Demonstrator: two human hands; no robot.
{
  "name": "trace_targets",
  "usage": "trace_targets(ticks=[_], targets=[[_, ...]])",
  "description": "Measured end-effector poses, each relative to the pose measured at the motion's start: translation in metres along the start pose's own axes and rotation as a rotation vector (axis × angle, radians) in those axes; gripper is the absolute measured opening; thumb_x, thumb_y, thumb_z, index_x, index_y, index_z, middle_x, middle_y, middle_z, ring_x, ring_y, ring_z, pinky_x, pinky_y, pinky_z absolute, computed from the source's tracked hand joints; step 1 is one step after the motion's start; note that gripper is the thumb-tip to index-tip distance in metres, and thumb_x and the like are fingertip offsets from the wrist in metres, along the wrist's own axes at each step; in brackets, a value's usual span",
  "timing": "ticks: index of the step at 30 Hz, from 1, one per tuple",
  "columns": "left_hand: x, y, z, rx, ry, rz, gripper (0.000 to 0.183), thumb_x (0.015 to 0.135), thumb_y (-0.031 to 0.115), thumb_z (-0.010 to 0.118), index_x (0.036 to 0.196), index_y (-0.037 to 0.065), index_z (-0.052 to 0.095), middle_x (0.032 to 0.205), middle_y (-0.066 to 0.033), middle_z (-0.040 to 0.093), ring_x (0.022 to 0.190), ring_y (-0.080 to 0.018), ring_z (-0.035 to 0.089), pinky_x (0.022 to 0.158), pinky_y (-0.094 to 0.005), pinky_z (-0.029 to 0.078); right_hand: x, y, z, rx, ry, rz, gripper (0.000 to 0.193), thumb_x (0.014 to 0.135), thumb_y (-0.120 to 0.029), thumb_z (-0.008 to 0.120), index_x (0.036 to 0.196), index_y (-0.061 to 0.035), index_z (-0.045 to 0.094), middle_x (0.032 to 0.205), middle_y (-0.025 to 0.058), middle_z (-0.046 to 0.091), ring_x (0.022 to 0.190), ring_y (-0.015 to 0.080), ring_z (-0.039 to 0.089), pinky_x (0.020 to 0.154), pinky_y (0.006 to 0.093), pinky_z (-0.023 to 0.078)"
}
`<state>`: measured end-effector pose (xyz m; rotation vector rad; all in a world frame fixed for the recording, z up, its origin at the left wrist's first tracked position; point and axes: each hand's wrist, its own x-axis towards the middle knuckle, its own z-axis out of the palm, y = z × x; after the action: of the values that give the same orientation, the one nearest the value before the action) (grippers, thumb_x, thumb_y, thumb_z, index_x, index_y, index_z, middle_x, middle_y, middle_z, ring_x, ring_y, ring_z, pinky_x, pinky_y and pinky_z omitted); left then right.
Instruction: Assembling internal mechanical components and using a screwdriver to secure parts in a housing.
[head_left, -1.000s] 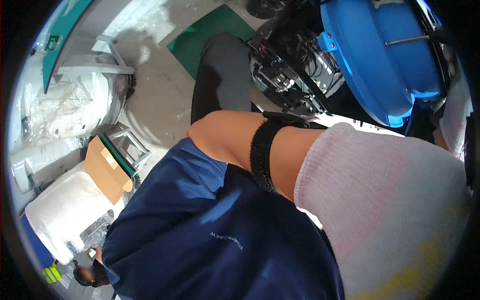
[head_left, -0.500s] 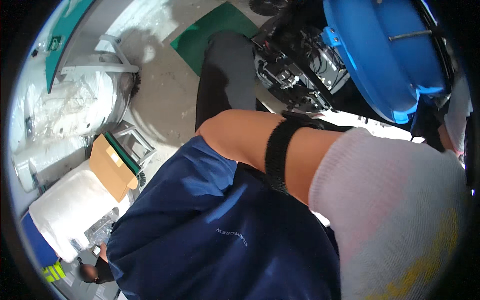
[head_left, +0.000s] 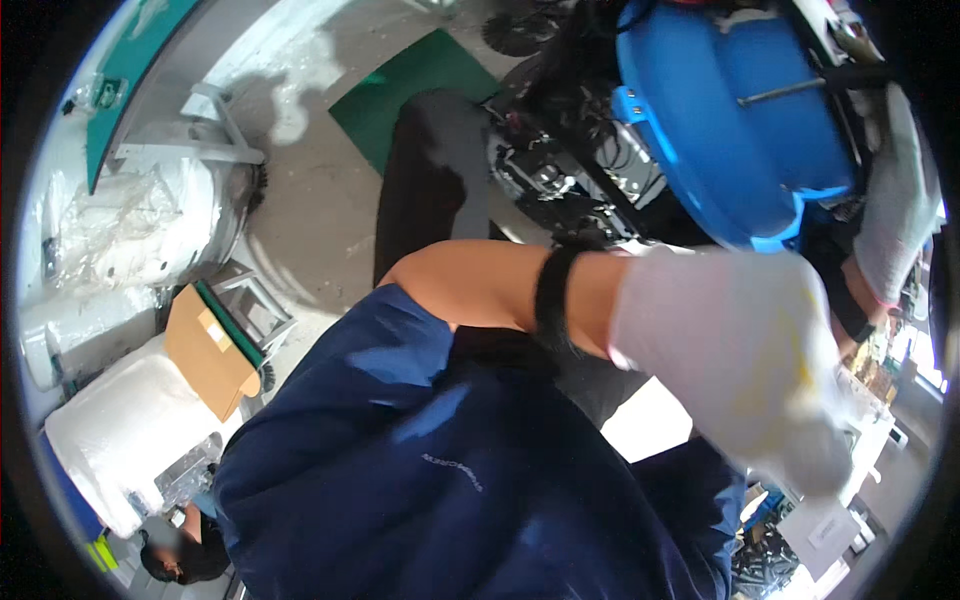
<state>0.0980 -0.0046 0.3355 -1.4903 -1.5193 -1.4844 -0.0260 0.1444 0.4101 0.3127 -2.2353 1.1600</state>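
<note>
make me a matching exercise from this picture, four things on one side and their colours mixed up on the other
Things:
1. tub
2. mat
3. wristband
4. cardboard

Colours:
a. brown
b. black
c. blue
d. green

Pairs: 1-c, 2-d, 3-b, 4-a

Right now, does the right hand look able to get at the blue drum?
Probably yes: the gloved right hand sits at the edge of the blue drum, with nothing visible between them.
</note>
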Motion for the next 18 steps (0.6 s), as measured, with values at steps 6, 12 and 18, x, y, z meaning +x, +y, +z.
trace_targets(ticks=[6,12,18], targets=[[-0.032,-0.07,-0.026,0.29,0.304,0.08,0.017,0.075,0.025,0.081,0.089,0.024,0.07,0.092,0.005,0.068,0.083,-0.0189,0.067,0.07,-0.0328,0.053,-0.014,-0.022,-0.009,0.082,-0.295,-0.188,0.04,0.102,-0.008,0.049,0.139,0.0031,0.058,0.116,0.0121,0.071,0.075,0.0031,0.048,0.065,0.0157,0.035],[-0.056,-0.103,-0.056,0.71,0.329,-0.169,0.043,0.069,0.029,0.089,0.103,0.01,0.072,0.112,-0.0059,0.071,0.11,-0.0307,0.065,0.096,-0.0416,0.051,-0.017,-0.016,-0.008,0.2,-0.288,-0.171,0.038,0.101,-0.005,0.046,0.135,0.006,0.06,0.114,0.014,0.071,0.072,0.0043,0.048,0.065,0.0182,0.04],[-0.065,-0.113,-0.053,0.566,0.309,-0.2,0.031,0.072,0.021,0.084,0.098,0.009,0.073,0.107,-0.0066,0.074,0.111,-0.0311,0.066,0.097,-0.043,0.051,-0.014,-0.019,-0.008,0.136,-0.301,-0.226,0.035,0.102,-0.01,0.052,0.131,0.0032,0.064,0.107,0.0113,0.073,0.07,0.0043,0.048,0.064,0.0185,0.041]])
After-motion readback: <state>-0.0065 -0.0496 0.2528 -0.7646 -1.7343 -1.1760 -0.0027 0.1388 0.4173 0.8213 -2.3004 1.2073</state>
